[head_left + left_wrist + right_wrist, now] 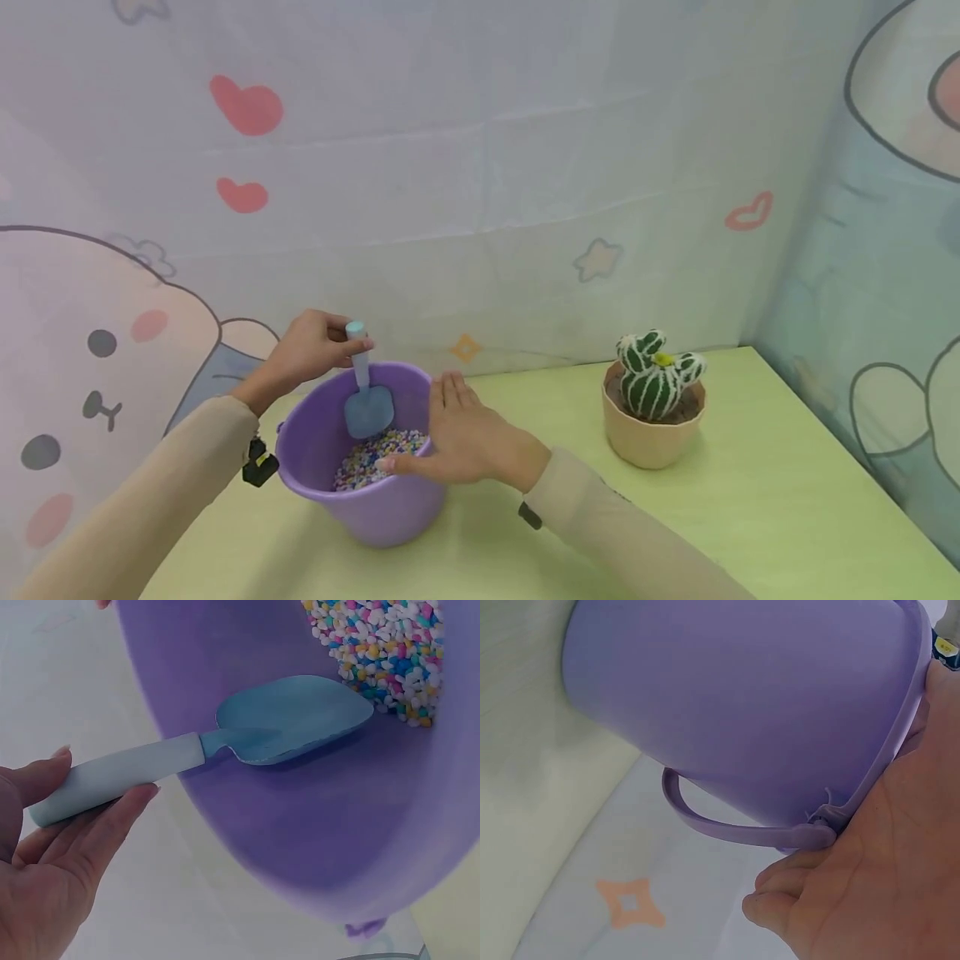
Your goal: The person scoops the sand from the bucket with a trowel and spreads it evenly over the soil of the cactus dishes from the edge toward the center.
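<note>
shovel (369, 410): inside the bucket (390, 510), lower left-centre of the head frame, carrying no visible beads (367, 461).
beads: pooled low in the bucket; scooping judged not yet done.
left hand (310, 344): thumb and fingers clamped on the handle (124, 771).
right hand (480, 437): fingers straight, touching the rim (909, 694).

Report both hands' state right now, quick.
Left hand: closed, holding the blue shovel by its pale handle.
Right hand: open, fingers straight, touching the purple bucket at its rim.
</note>
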{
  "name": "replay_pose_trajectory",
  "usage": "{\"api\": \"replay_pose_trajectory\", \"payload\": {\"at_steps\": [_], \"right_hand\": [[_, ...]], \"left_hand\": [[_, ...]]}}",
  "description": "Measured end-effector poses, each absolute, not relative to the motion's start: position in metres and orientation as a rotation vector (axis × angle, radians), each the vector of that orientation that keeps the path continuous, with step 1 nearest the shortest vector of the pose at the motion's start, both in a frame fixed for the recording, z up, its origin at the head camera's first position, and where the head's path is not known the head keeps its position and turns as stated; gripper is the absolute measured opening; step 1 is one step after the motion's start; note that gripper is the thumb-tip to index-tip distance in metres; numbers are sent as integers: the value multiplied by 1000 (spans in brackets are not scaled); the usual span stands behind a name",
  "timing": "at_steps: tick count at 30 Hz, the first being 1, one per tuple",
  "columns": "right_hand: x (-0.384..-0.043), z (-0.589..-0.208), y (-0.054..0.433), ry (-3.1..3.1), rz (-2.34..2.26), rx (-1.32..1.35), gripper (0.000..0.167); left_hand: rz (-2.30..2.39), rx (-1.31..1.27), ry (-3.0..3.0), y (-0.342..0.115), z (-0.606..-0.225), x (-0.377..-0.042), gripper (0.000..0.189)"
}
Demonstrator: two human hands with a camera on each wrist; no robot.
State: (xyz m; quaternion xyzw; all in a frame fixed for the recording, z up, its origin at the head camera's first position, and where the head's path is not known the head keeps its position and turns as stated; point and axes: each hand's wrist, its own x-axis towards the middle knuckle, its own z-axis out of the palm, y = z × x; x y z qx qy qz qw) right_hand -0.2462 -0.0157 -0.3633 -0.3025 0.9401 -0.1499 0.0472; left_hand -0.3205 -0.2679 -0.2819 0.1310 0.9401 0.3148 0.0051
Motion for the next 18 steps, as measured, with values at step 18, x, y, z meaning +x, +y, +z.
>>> {"api": "replay_pose_trajectory", "payload": {"at_steps": [18], "right_hand": [[-246,-363,-16,2859,-457,-922,129]], "left_hand": [[831,494,3032,-250,-305,-317,41]]}}
